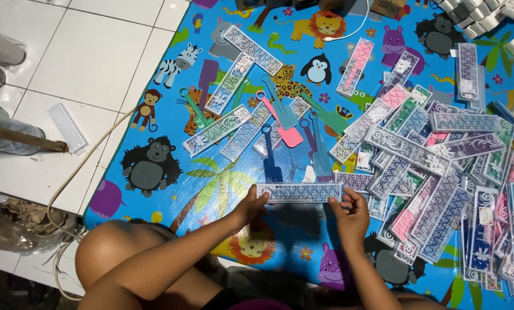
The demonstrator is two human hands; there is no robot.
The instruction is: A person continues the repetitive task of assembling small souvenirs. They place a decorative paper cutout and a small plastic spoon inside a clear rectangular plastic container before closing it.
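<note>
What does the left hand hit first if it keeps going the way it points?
Probably the dark blue plastic tool lying beyond the patterned packet that the left hand holds; height above the mat is unclear.

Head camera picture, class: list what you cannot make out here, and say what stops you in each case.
1. Contents of the packet held by the left hand and right hand: too small, behind its patterned face.
2. Lower packets in the pile: covered by those on top.
3. White boxes: cut off by the top edge.
4. Mat under the person's knee: hidden.
</note>
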